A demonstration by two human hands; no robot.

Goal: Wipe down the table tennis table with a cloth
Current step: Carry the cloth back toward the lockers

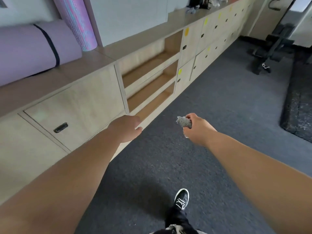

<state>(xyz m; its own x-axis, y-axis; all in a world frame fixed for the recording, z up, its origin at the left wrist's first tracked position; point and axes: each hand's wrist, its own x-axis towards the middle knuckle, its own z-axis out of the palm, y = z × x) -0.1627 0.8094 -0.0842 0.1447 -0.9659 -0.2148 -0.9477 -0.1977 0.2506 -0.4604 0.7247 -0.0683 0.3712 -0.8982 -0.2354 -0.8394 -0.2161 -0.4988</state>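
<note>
Crumpled grey fuzzy cloth is reading unpatterned. Rolled lilac foam mat is carrying a dark strap; upright ribbed roll is showing pink-blue mottling. Pale wood-grain cabinets are bearing yellow dots (stickers).

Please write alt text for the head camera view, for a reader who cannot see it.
The right hand grips a bunched grey cloth above dark carpet; the left hand is empty. Pale cabinets run along the left; no table tennis table shows.

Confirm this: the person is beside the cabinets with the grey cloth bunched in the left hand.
Wrong hand. The head view shows the grey cloth bunched in the right hand; the left hand holds nothing. The cabinets part is right.
</note>
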